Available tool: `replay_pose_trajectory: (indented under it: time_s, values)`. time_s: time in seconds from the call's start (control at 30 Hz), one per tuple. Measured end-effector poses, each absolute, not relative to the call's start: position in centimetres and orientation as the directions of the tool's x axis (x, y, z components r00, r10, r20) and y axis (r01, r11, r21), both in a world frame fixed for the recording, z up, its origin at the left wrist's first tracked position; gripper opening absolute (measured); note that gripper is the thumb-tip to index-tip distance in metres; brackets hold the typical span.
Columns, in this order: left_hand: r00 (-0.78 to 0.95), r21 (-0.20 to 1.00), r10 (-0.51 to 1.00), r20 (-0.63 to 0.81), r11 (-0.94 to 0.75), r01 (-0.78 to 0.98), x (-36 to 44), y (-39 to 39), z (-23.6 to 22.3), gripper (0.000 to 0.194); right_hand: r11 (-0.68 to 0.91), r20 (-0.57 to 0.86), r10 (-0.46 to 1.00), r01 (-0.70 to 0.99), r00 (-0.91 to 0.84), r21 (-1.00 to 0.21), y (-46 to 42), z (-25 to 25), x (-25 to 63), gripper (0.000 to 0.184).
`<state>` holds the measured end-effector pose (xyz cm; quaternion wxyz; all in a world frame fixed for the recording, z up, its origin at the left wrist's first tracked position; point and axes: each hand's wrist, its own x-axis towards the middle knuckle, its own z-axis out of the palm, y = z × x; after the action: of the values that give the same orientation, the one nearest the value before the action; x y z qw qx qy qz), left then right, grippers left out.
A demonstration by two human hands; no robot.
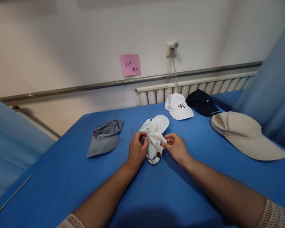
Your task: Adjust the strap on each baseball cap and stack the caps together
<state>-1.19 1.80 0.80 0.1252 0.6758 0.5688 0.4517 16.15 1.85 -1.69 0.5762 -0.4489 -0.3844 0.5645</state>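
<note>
A white cap point(155, 133) lies folded on the blue table cover point(156, 196), its brim pointing away from me. My left hand point(137, 150) pinches the cap's back fabric from the left side. My right hand point(176, 147) pinches the same back part from the right, near a small brown strap buckle point(158, 155). Both hands are closed on the cloth.
A grey cap point(104, 137) lies to the left. A white cap with a black logo point(178, 106), a dark navy cap point(202, 102) and a large beige cap point(245, 134) lie at the right. A radiator point(199, 86), a wall socket point(171, 48) and a pink note point(130, 64) are behind.
</note>
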Motion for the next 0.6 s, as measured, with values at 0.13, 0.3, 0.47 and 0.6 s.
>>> replay_pose_trajectory:
  time_s: [0.13, 0.3, 0.47, 0.6]
  values:
    - [0.001, 0.715, 0.909, 0.418, -0.33, 0.617, -0.5, 0.1, 1.0, 0.015, 0.003, -0.04, 0.991, -0.322, 0.127, -0.947, 1.8, -1.7, 16.0, 0.038]
    - [0.066, 0.864, 0.971, 0.229, -0.234, 0.446, 0.7, -1.3, 0.9, 0.021, 0.042, -0.008, 0.988, -0.318, 0.154, -0.947, 1.4, -1.5, 15.7, 0.039]
    - [0.003, 0.963, 0.994, 0.105, -0.102, 0.249, 1.2, -1.1, 0.7, 0.028, 0.094, 0.044, 0.984, -0.29, 0.175, -0.952, 1.1, -1.3, 15.7, 0.036]
    - [-0.017, 0.992, 1.0, 0.014, -0.012, 0.125, 1.3, -1.0, 1.0, 0.027, 0.116, 0.067, 0.981, -0.269, 0.182, -0.956, 1.0, -1.2, 15.7, 0.034]
